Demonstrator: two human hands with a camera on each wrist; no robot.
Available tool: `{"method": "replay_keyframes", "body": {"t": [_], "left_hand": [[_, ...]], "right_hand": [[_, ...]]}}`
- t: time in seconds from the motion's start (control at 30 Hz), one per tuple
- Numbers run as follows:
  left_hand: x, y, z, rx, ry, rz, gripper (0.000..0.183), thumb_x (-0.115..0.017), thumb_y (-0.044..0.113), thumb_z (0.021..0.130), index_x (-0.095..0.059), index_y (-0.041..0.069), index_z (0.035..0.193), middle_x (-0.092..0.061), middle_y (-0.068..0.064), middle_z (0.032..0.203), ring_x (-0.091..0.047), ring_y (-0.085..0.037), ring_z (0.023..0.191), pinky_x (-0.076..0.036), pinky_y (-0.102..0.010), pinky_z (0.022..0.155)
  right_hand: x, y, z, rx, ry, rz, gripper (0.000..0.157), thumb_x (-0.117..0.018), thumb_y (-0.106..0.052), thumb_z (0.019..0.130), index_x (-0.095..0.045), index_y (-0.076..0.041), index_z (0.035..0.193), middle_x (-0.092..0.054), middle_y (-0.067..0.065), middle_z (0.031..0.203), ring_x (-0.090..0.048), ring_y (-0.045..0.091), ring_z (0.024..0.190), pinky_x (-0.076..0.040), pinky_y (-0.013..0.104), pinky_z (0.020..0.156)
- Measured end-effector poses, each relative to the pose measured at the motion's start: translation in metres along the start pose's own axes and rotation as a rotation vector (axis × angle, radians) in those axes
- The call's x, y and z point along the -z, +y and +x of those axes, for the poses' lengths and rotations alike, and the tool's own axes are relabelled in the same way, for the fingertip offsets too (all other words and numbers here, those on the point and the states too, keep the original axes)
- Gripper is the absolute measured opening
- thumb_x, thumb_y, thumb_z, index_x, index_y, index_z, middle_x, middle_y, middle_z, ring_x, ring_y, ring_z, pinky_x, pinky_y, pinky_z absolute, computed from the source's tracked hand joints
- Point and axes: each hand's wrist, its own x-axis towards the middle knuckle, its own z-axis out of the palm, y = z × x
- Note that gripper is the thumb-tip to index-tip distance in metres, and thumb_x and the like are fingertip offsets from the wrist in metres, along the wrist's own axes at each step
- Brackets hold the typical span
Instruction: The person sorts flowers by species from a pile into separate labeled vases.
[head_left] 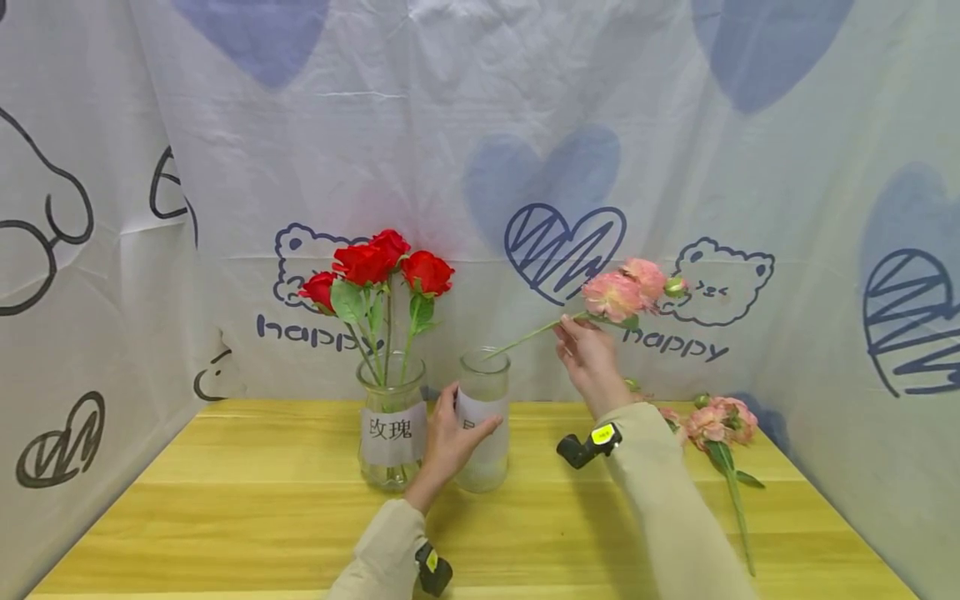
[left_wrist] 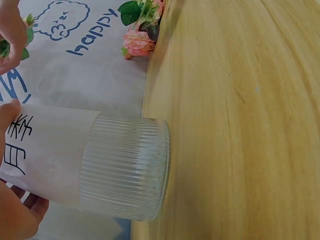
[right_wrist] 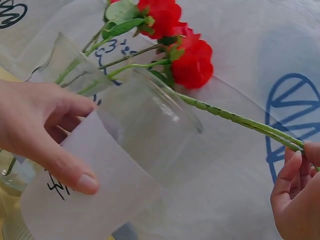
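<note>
My left hand holds a clear glass vase with a white paper label, the thumb across its front. In the left wrist view the vase's ribbed base meets the tabletop. The right hand pinches the green stem of a pink flower, whose blooms lean to the right. Its stem slants down leftward, and the lower end lies at the vase's mouth. Beside the left hand stands a second labelled glass vase, with several red roses in it.
More pink flowers lie on the right of the wooden table, partly behind the right sleeve. A white printed cloth hangs close behind the vases and along both sides.
</note>
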Motion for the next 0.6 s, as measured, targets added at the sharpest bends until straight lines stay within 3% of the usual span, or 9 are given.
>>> {"method": "replay_keyframes", "body": {"t": [0.17, 0.6], "left_hand": [[-0.001, -0.001, 0.000, 0.003, -0.005, 0.012, 0.075, -0.084, 0.023, 0.075, -0.045, -0.006, 0.132, -0.055, -0.026, 0.120, -0.058, -0.040, 0.100, -0.052, -0.051, 0.080], [0.000, -0.001, 0.001, 0.001, 0.003, 0.024, 0.076, -0.084, 0.024, 0.074, -0.045, -0.006, 0.132, -0.056, -0.026, 0.120, -0.058, -0.039, 0.100, -0.052, -0.051, 0.081]], "right_hand": [[-0.011, 0.006, -0.004, 0.041, -0.005, -0.119, 0.009, -0.059, -0.003, 0.095, -0.051, -0.006, 0.096, -0.062, -0.004, 0.076, -0.062, 0.006, 0.071, -0.047, 0.017, 0.063], [-0.033, 0.021, -0.010, 0.241, -0.061, -0.457, 0.029, -0.064, -0.004, 0.092, -0.052, 0.002, 0.118, -0.058, 0.004, 0.099, -0.062, 0.002, 0.068, -0.048, 0.017, 0.056]]}}
